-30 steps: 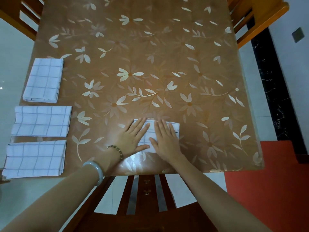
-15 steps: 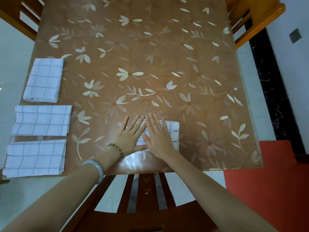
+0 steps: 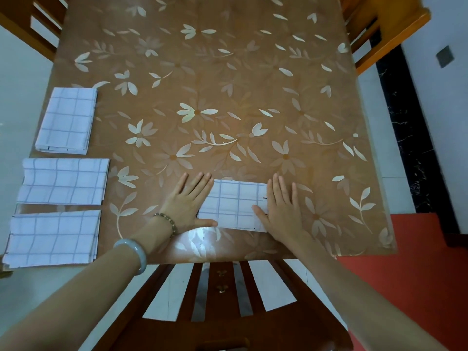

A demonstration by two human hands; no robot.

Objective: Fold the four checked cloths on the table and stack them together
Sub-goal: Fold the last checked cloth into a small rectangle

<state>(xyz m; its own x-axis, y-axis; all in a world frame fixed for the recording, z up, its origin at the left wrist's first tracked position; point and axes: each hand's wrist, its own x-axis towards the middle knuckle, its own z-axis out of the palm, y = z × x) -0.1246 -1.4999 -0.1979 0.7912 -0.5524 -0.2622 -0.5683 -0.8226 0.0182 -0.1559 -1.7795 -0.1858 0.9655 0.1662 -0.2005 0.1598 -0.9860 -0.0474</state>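
A small folded white checked cloth (image 3: 234,205) lies flat near the table's front edge. My left hand (image 3: 188,205) lies flat with straight fingers over its left end. My right hand (image 3: 281,207) presses flat on its right end, fingers straight and spread. Three more folded checked cloths sit apart along the table's left side: a far cloth (image 3: 67,120), a middle cloth (image 3: 64,181) and a near cloth (image 3: 52,238) at the front left corner.
The table (image 3: 228,84) has a brown floral cover. A wooden chair back (image 3: 220,300) stands just below the front edge. Other wooden chairs (image 3: 385,29) stand at the far corners. A red mat (image 3: 417,274) lies on the floor at right.
Both hands have slid apart from the middle of the cloth to its left and right ends, uncovering its checked centre.
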